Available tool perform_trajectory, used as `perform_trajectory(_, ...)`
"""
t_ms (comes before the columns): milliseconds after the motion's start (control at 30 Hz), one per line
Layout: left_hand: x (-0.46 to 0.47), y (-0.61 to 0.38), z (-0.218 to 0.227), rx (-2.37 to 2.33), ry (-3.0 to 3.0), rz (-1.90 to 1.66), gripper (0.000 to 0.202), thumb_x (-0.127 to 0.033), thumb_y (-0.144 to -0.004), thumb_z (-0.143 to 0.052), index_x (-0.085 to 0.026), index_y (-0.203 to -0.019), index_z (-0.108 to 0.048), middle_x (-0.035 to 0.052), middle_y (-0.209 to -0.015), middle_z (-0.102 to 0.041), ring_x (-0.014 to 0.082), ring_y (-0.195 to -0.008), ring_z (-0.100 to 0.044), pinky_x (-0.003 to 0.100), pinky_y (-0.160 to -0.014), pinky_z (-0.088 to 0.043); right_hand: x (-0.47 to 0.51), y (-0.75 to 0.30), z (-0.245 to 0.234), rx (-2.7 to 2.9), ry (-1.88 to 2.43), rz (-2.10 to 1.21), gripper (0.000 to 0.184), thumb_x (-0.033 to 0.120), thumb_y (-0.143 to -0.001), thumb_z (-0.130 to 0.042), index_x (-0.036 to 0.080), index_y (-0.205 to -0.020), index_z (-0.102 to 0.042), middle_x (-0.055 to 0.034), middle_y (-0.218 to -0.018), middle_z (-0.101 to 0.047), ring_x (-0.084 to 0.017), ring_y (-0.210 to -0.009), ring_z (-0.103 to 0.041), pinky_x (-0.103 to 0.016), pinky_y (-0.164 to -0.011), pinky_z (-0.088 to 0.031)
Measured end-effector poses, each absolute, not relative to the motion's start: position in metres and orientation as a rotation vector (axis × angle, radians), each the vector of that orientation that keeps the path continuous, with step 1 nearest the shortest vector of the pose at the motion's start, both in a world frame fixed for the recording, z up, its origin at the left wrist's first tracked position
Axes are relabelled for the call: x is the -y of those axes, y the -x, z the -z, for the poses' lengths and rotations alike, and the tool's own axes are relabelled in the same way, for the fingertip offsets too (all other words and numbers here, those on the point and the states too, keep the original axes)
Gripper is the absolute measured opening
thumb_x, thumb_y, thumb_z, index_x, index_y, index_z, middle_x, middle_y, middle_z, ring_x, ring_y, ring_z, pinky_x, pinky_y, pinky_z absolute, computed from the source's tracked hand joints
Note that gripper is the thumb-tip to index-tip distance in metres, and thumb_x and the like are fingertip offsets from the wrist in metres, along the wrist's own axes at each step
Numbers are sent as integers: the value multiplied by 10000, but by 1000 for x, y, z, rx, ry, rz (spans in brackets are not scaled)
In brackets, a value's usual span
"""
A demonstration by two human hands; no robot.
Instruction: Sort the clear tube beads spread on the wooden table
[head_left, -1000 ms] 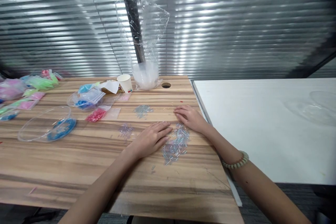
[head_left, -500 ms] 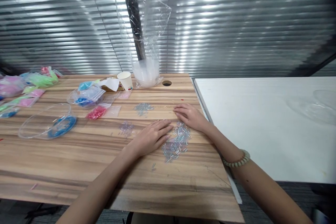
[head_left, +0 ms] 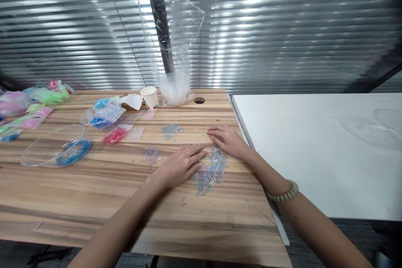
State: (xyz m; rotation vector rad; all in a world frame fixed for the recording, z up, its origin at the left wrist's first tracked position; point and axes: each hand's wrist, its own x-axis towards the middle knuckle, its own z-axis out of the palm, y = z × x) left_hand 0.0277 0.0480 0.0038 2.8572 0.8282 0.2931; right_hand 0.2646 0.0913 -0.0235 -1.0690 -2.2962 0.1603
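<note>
My left hand [head_left: 182,164] lies palm down on the wooden table, fingers stretched out along the left side of a pile of clear and bluish bugle beads [head_left: 210,172]. My right hand [head_left: 228,139], with a beaded bracelet [head_left: 285,191] on its wrist, rests flat at the pile's upper edge. Its fingers point left, and nothing shows in them. Two smaller heaps lie to the left: greyish-blue bugle beads [head_left: 171,131] farther back and pale purple bugle beads [head_left: 151,155] beside my left hand. The undersides of both hands are hidden.
A bag of red beads [head_left: 114,135], a clear round container with blue beads [head_left: 73,152], a paper cup [head_left: 150,98] and stacked plastic bowls [head_left: 174,88] in a bag stand left and back. Bright packets [head_left: 47,94] fill the far left. A white table [head_left: 301,155] adjoins on the right.
</note>
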Motion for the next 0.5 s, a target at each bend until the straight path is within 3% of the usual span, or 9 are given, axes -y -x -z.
perform_trajectory(500,-48,-28,-4,-820,-2863,-304,367,-257,-948,-391,-160,-1294,-464,108,-1368,-440,228,-1254,-415,407,-1055,-353,-92,-265,26,2290,1089,-154,252,211,-913,-441,193,-1065,-641,-75,-1086,-634,-226,-1058,-548,-434,-916,-464)
